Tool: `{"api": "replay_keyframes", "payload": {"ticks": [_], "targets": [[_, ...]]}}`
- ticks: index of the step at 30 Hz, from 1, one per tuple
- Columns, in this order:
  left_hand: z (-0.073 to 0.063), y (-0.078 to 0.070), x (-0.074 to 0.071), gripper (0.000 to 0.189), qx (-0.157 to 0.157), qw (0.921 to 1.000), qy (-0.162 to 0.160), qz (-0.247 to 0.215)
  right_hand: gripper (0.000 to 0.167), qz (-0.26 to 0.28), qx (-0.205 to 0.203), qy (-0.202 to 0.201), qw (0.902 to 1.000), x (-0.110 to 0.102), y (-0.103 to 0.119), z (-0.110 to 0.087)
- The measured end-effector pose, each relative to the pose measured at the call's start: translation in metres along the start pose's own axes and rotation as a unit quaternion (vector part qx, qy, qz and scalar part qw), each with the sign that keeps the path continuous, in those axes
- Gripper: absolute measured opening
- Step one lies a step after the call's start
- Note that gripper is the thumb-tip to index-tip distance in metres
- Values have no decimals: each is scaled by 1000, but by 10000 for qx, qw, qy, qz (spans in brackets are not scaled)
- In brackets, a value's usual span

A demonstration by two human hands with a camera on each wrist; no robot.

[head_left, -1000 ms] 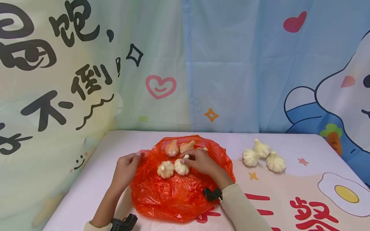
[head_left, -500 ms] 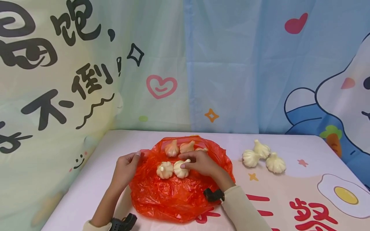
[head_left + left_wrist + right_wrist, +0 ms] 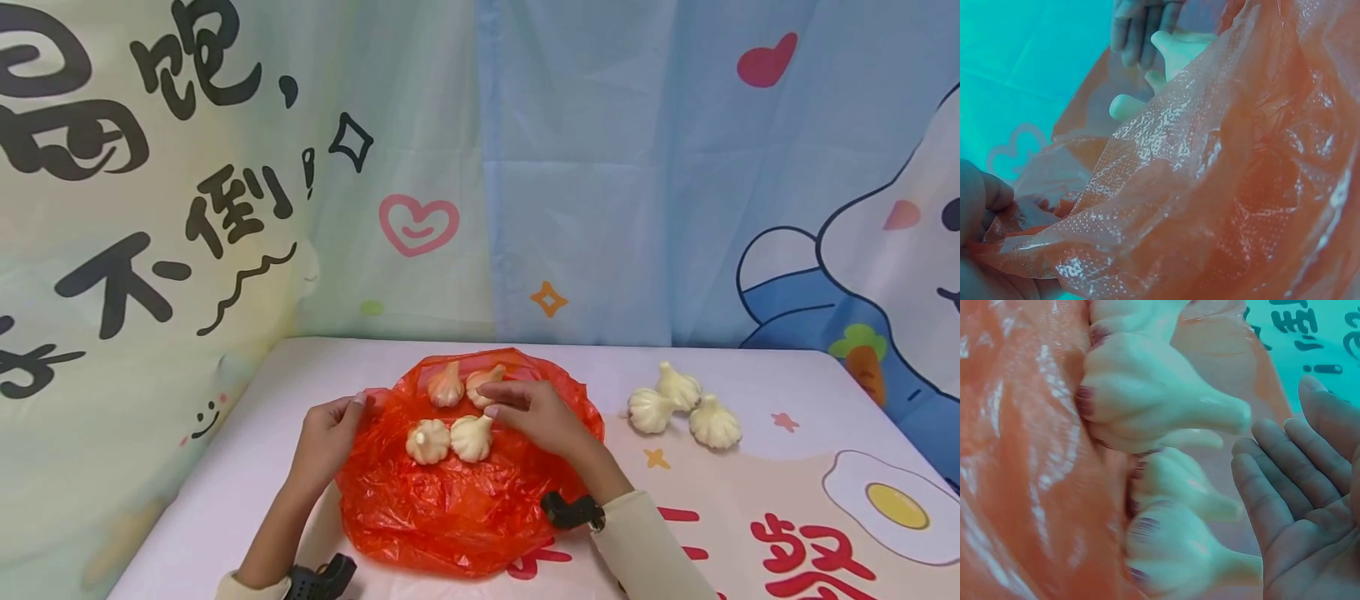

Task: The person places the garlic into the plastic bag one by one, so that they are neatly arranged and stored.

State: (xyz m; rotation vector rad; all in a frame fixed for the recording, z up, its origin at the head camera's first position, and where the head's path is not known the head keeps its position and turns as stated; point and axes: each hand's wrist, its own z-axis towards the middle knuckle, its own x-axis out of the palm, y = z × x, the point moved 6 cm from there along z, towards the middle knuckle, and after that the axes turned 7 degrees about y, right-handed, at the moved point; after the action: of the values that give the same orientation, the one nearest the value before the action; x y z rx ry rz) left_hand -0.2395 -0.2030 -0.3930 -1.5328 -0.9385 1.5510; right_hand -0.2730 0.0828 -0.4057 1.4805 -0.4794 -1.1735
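A crinkled red plastic bag lies spread on the table, several garlic bulbs on or in it. Two pale bulbs sit side by side at its middle, one garlic bulb left of the other garlic bulb. Farther back, another garlic bulb shows at the bag's opening. My left hand pinches the bag's left edge between thumb and fingers, as the left wrist view also shows. My right hand hovers over the bag's right part with extended fingers, holding nothing; its fingertips are close to the bulbs' stems.
Three more garlic bulbs stand grouped on the table right of the bag. The patterned tablecloth runs back to a printed curtain at the table's far edge.
My right hand has let go of the right-hand middle garlic bulb, drawn slightly right and straightened its fingers. My left hand keeps its pinch on the bag.
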Motion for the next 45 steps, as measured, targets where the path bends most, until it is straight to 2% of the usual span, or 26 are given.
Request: {"api": "replay_keyframes", "payload": {"ticks": [7,12,20,25,27,33,40,45], "targets": [[0,1,-1,43,36,9999,-44,101,31,17,-96,9,10000,-11,16,-14],[0,1,0,43,41,10000,-29,86,34,-156,-94,147,9997,-15,20,-24],[1,1,1,44,-22,9999,-30,102,35,-208,-82,217,9995,-24,16,-44],[1,1,2,44,-42,10000,1,85,34,-301,82,239,9992,-31,8,-56],[0,1,3,45,-56,10000,18,59,33,-295,92,117,9995,-36,7,-60],[0,2,3,45,-56,10000,25,63,31,-373,51,-677,9970,-64,10,-69],[0,3,2,45,-33,9999,-2,114,33,-598,226,-889,9940,-81,10,-79],[0,1,2,45,-36,9999,34,97,35,-845,199,-1260,9882,-91,8,-90]]}}
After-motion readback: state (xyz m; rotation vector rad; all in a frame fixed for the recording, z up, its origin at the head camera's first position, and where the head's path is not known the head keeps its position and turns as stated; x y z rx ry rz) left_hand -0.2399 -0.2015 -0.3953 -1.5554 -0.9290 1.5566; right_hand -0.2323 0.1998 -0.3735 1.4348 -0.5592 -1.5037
